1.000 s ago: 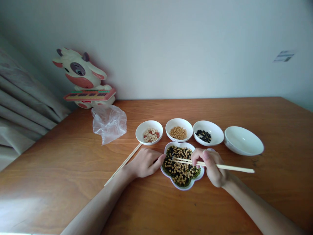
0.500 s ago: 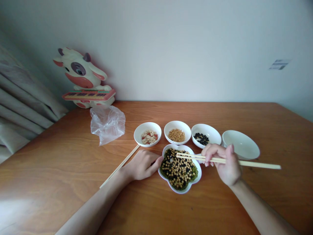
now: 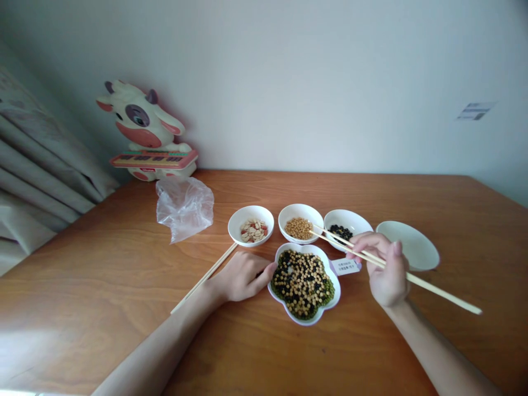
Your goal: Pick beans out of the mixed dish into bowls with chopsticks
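Note:
My right hand (image 3: 383,267) is closed around a pair of wooden chopsticks (image 3: 441,294), whose tips are at the right rim of the white bowl of yellow beans (image 3: 298,227). Whether the tips pinch a bean is too small to tell. A flower-shaped dish (image 3: 304,283) holds mixed yellow, black and green beans. Touching its left rim is the thumb of my left hand (image 3: 243,276), which lies on the table with nothing seen in it. Right of the yellow beans stands a bowl of black beans (image 3: 341,232), partly behind the chopsticks.
A bowl of pale and reddish pieces (image 3: 254,231) is at the left of the row, a white bowl (image 3: 408,247) at the right. A second chopstick pair (image 3: 206,276) lies by my left arm. Farther back are a plastic bag (image 3: 185,209) and a cow toy keyboard (image 3: 152,159).
My right hand has swung the chopstick tips up and away from the flower-shaped dish to the yellow bean bowl. The dish's label now shows. My left hand has stayed at the dish.

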Motion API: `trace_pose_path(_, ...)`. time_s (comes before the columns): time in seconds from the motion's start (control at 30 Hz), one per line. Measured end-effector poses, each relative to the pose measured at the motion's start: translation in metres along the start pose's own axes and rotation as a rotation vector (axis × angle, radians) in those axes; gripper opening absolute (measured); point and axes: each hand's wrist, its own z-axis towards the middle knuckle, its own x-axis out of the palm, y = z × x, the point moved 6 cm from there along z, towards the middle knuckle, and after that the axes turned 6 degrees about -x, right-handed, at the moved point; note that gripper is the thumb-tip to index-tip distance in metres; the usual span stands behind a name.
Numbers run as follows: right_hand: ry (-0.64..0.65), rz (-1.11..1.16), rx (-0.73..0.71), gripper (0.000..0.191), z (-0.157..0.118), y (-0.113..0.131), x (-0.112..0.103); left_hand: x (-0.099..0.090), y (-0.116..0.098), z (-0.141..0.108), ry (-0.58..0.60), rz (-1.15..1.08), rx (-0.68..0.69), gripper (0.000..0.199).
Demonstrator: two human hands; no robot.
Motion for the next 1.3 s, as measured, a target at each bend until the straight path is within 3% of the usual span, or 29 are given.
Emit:
trace_pose_path(0.13, 0.082, 0.085, 0.08, 0.069, -0.004, 0.0, 0.006, 0.0, 0.0, 0.0, -0.011, -0.021, 0.009, 0.053)
trace_pose_path(0.37, 0.519, 0.033, 0.085, 0.072, -0.034, -0.005, 0.04, -0.001, 0.0, 0.0, -0.028, 0.008, 0.019, 0.056)
trace_pose_path(0.47, 0.607, -0.003, 0.092, 0.069, -0.042, -0.008, 0.047, 0.0, 0.0, 0.001, -0.034, 0.017, 0.032, 0.056)
trace_pose_path(0.7, 0.652, -0.054, 0.172, 0.071, -0.045, -0.013, 0.051, 0.0, 0.001, 0.0, -0.051, 0.02, 0.041, 0.058)
trace_pose_path(1.03, 0.706, -0.078, 0.15, 0.065, -0.048, -0.011, 0.056, -0.001, 0.0, 0.0, -0.033, 0.027, 0.025, 0.054)
trace_pose_path(1.3, 0.659, -0.071, 0.132, 0.062, -0.05, -0.008, 0.056, -0.001, 0.0, 0.0, -0.03, 0.026, 0.012, 0.056)
